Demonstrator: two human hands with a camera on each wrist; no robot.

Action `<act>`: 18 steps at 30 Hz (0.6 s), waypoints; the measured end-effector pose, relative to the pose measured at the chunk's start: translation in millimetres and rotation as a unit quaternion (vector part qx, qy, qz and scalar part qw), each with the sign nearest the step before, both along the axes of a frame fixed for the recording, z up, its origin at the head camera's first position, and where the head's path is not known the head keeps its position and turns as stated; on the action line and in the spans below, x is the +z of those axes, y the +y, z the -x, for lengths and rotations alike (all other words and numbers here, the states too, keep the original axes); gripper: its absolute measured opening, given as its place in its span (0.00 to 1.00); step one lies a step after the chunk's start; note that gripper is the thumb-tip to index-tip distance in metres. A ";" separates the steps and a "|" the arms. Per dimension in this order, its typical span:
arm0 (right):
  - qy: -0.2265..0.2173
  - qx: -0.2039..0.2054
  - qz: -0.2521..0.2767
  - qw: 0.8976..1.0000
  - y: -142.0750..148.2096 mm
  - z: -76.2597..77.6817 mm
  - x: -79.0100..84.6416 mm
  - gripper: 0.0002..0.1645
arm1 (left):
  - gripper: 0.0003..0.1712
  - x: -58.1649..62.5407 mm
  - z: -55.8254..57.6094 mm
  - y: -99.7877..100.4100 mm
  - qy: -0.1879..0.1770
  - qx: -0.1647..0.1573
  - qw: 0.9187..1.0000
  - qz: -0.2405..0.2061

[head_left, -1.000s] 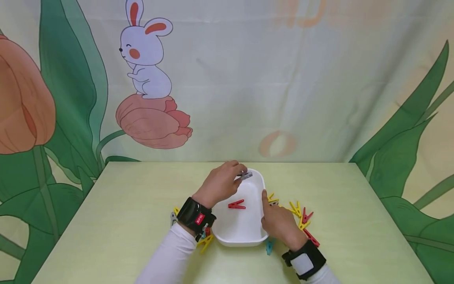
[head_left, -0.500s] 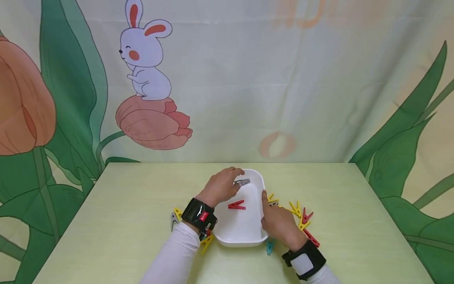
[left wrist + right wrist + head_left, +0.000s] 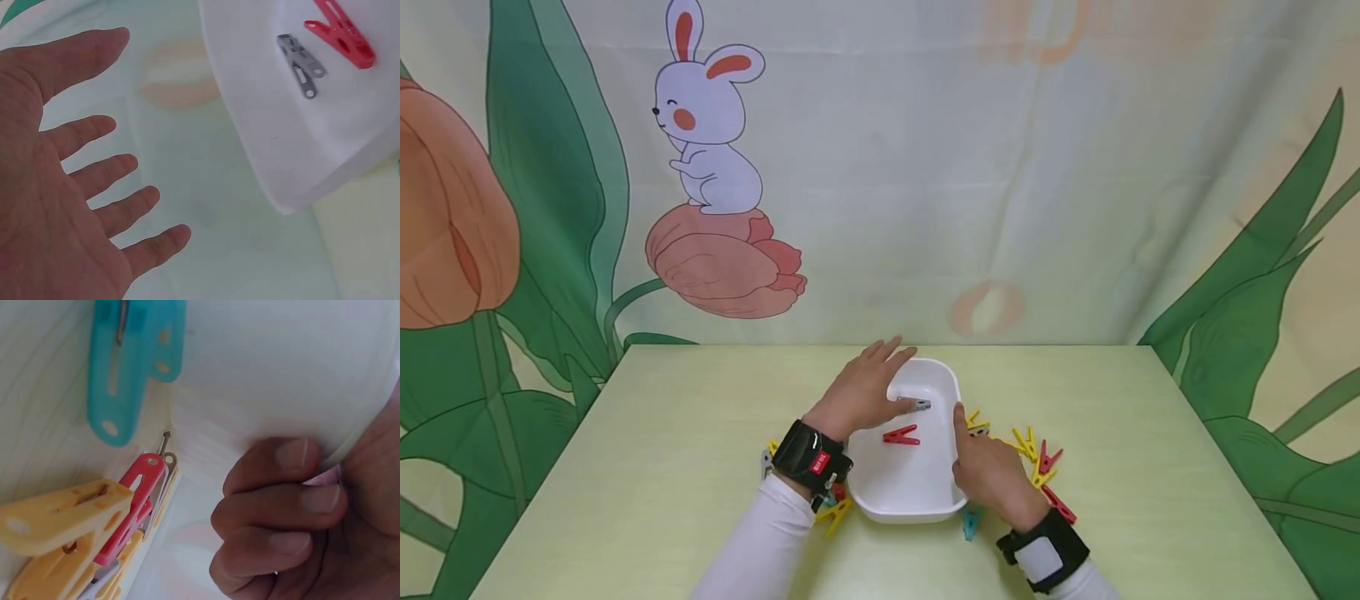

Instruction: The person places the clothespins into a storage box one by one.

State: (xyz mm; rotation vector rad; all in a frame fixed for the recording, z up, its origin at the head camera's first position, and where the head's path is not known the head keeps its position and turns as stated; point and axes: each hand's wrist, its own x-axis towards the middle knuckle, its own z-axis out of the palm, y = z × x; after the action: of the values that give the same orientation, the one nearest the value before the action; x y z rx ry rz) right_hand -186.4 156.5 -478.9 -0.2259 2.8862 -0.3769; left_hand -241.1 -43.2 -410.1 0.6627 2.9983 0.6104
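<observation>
A white plastic tub [image 3: 917, 492] stands in the middle of the table. Inside it lie a red clothespin [image 3: 901, 435] and a grey clothespin [image 3: 917, 404]; the left wrist view shows both on the tub's floor. My left hand [image 3: 863, 392] hovers over the tub's left side with fingers spread and nothing in the palm. My right hand [image 3: 996, 471] grips the tub's right rim. In the right wrist view its curled fingers [image 3: 275, 506] press the outer wall below the rim.
Right of the tub lie several yellow clothespins [image 3: 1026, 442] and red clothespins [image 3: 1058, 503], with a blue clothespin [image 3: 971, 523] near its front corner. More, including a yellow clothespin [image 3: 835, 515], lie left, partly behind the left wrist. A printed curtain [image 3: 880, 167] hangs behind the table.
The left hand has let go of the grey clothespin, which now lies in the tub nearer the red one. Its fingers have spread. The right hand stays on the rim.
</observation>
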 end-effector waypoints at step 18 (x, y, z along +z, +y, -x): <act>-0.009 -0.007 -0.011 1.000 -2.0 0.2 -0.3 0.48 | 0.44 8.6 -47.5 -65.1 0.058 0.024 0.998 -0.020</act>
State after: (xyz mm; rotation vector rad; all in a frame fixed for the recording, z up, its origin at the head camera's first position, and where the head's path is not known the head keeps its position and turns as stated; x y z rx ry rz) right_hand -186.6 154.5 -479.2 -0.1986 2.8734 -0.3463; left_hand -193.6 -108.3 -401.5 0.6500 3.1250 0.6574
